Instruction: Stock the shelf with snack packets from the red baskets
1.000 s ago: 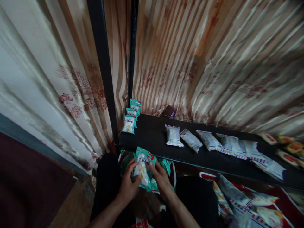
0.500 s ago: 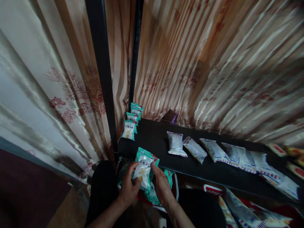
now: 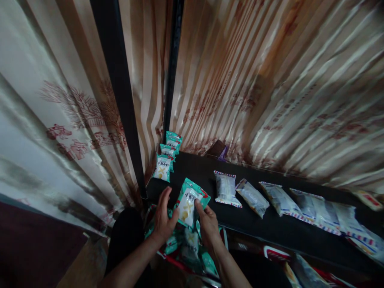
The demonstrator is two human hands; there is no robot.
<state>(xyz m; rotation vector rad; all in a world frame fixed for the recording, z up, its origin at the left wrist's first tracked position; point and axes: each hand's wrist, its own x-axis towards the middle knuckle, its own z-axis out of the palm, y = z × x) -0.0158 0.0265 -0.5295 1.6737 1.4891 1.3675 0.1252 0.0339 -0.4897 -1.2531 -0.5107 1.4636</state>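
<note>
A teal and white snack bag [image 3: 188,206] with dark lettering is gripped along its right side by my right hand [image 3: 207,224], thumb on its front. My left hand [image 3: 163,218] is just left of the bag, fingers raised and thumb apart from them; the thumb tip comes close to the bag's lower left edge. Below both hands, a basket [image 3: 177,264] with a red rim holds several more teal snack bags [image 3: 190,246]. Ahead on the left end of the black shelf [image 3: 192,168], similar teal bags [image 3: 162,168] stand in a row, one behind another.
Several clear-and-white snack packs [image 3: 226,189] with striped edges lie along the shelf to the right. A second basket [image 3: 276,253] with packs sits below the shelf. Black posts [image 3: 120,80] rise at the left, and patterned curtains [image 3: 228,80] hang behind.
My left hand has come off the snack bag and its fingers have spread. My right hand has moved the bag slightly up and right. The view has shifted a little.
</note>
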